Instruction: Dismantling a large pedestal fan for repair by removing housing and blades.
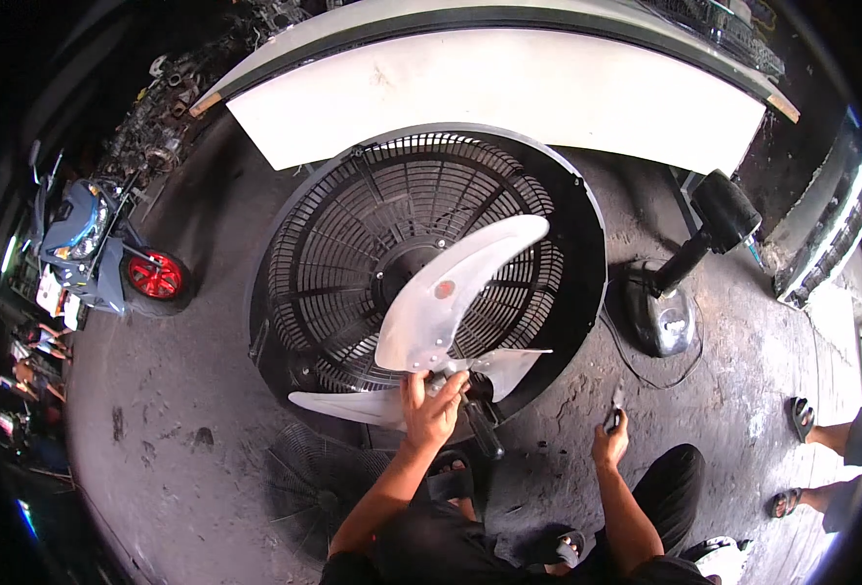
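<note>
My left hand (433, 414) grips the hub of a pale metal three-bladed fan blade (446, 283), fingers wrapped near its centre. One long blade points up and right, the others spread left and right. The fan blade is held over a large round black fan housing (595, 263), which has a black wire grille (353, 229) inside. To the right and apart from it, my right hand (610, 446) is closed on a small tool (614, 414) with a dark handle and a metal tip. Its exact kind is too small to tell.
A white-topped table (499, 88) stands beyond the housing. On the right are a black fan base (660, 317) with a cord and another person's sandalled feet (802, 419). A loose wire grille (319, 487) lies at lower left. A motorcycle (95, 244) with a red wheel stands left.
</note>
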A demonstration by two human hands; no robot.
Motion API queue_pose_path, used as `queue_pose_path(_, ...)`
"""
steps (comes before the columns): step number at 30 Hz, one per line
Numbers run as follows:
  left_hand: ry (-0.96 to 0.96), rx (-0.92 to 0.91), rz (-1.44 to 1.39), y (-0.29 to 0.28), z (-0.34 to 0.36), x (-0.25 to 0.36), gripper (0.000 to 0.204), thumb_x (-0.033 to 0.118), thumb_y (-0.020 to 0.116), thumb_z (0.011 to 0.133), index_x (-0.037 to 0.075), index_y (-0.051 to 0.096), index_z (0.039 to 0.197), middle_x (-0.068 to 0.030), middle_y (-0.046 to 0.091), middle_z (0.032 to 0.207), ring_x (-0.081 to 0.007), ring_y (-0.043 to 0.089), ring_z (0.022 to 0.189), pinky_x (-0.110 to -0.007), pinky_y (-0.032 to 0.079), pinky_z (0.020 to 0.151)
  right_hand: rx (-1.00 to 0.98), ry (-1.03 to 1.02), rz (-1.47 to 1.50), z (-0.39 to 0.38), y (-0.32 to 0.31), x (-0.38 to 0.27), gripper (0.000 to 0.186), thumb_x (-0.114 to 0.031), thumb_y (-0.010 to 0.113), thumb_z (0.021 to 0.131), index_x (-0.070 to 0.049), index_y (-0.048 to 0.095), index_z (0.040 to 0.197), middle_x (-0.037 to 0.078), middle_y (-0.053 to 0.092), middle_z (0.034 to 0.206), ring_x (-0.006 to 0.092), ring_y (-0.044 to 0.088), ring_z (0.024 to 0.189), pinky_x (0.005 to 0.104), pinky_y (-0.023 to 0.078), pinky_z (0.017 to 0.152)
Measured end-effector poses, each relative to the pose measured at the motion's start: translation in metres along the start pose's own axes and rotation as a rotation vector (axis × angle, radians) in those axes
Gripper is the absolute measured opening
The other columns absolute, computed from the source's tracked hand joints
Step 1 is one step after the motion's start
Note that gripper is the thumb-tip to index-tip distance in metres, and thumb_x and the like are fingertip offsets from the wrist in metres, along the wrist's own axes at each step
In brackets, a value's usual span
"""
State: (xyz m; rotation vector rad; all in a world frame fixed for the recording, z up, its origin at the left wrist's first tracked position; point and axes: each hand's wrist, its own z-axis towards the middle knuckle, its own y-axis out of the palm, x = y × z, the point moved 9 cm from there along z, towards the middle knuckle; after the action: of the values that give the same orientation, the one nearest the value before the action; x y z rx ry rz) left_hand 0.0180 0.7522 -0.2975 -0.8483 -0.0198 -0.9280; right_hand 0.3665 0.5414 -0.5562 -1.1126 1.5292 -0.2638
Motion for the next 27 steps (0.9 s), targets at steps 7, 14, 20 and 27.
queue_pose_path(7,0.334,-0.334,-0.245,0.017,0.043,0.107,0.024,0.017,0.070,0.078,0.016,0.070,0.102,-0.0090,0.057,0.101,-0.0238,0.058,0.091,-0.037,0.047,0.074,0.255,0.021,-0.547,0.052,0.000,0.111,0.060,-0.023,0.073,0.076,-0.013,0.050,0.131,0.019,0.061,0.105,0.0361,0.060,0.098,0.0459,0.049,0.087)
queue_pose_path(14,0.408,-0.652,-0.454,0.069,0.083,0.185,0.018,0.023,0.071,0.079,0.012,0.071,0.093,-0.0124,0.059,0.098,-0.0278,0.061,0.082,-0.041,0.047,0.075,-0.639,0.118,1.024,0.024,-0.054,-0.038,0.056,-0.050,0.049,0.094,-0.005,0.055,0.127,0.011,0.060,0.119,0.0224,0.055,0.106,0.0356,0.043,0.090)
queue_pose_path(20,0.332,-0.631,-0.638,0.091,0.092,0.233,0.015,0.015,0.071,0.080,0.011,0.073,0.094,-0.0201,0.058,0.104,-0.0374,0.059,0.090,-0.043,0.049,0.080,-0.679,-0.615,0.606,-0.049,-0.182,-0.161,0.052,-0.022,0.066,0.087,0.001,0.051,0.131,0.012,0.058,0.126,0.0223,0.053,0.116,0.0350,0.040,0.100)
queue_pose_path(27,0.310,-0.637,-0.679,0.123,0.082,0.260,0.028,0.032,0.066,0.082,0.009,0.071,0.098,-0.0252,0.048,0.119,-0.0401,0.050,0.105,-0.046,0.038,0.094,-0.529,-0.661,0.487,-0.029,-0.159,-0.118,0.044,-0.019,0.059,0.092,0.004,0.050,0.129,0.014,0.060,0.125,0.0221,0.054,0.117,0.0357,0.041,0.101)
